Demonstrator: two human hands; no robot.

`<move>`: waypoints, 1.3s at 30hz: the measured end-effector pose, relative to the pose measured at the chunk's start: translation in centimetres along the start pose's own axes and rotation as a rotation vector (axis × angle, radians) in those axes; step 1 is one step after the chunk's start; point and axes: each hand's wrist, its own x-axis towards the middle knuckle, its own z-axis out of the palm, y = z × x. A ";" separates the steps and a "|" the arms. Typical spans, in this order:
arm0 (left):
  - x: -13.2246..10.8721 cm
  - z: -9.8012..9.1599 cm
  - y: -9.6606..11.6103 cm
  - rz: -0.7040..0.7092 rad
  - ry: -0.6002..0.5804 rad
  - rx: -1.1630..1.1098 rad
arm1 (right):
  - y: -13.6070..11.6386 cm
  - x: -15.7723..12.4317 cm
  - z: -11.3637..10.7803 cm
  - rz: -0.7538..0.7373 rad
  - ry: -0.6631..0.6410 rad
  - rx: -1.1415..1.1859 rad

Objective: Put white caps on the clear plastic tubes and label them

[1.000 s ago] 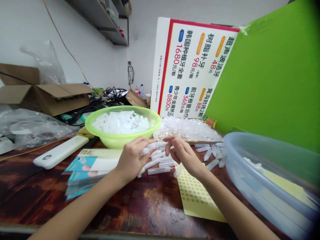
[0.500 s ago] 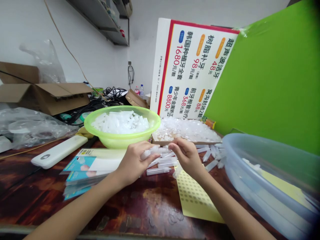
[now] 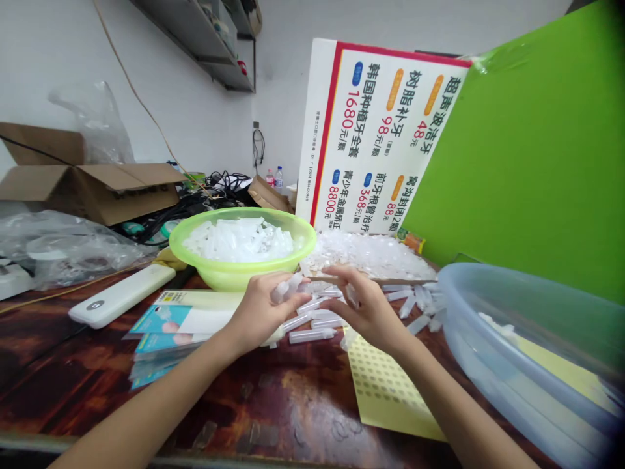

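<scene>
My left hand (image 3: 266,306) is closed around a few small translucent plastic tubes (image 3: 291,284), their ends showing between thumb and fingers. Just to its right, my right hand (image 3: 364,303) has thumb and forefinger spread apart. A pale bit shows behind its fingers; whether the hand touches it, I cannot tell. Several loose clear tubes (image 3: 312,335) lie on the table under and between both hands. Behind them sits a shallow cardboard tray (image 3: 424,281) heaped with small whitish plastic pieces (image 3: 368,253).
A green bowl (image 3: 224,268) full of translucent pieces stands behind my left hand. Blue packets (image 3: 161,332) and a white power bank (image 3: 122,296) lie left. A yellow dotted sheet (image 3: 390,397) and a large clear-blue basin (image 3: 469,339) are right. A printed board (image 3: 327,85) stands behind.
My right thumb and forefinger have parted, and the hands are slightly farther apart. The left hand still holds its tubes, now tilted more upward.
</scene>
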 end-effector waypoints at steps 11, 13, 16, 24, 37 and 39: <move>-0.2 -0.5 0.6 -0.172 -0.205 -0.222 | 0.2 -0.4 0.5 -0.111 0.000 -0.219; -0.2 -0.8 0.8 -0.213 -0.285 -0.293 | 0.0 -0.4 0.4 -0.143 -0.030 -0.283; -0.2 -1.2 0.9 -0.187 -0.371 -0.268 | 0.0 -0.4 0.2 -0.177 -0.083 -0.345; -0.3 -0.6 0.0 0.103 -0.248 0.176 | -0.4 -0.5 1.5 0.122 -0.122 0.077; -1.2 1.3 -0.2 0.785 0.252 0.719 | -4.0 0.0 2.8 0.767 0.155 0.943; -0.9 1.4 0.1 0.788 0.254 0.734 | -3.5 -0.1 2.5 0.754 0.095 0.945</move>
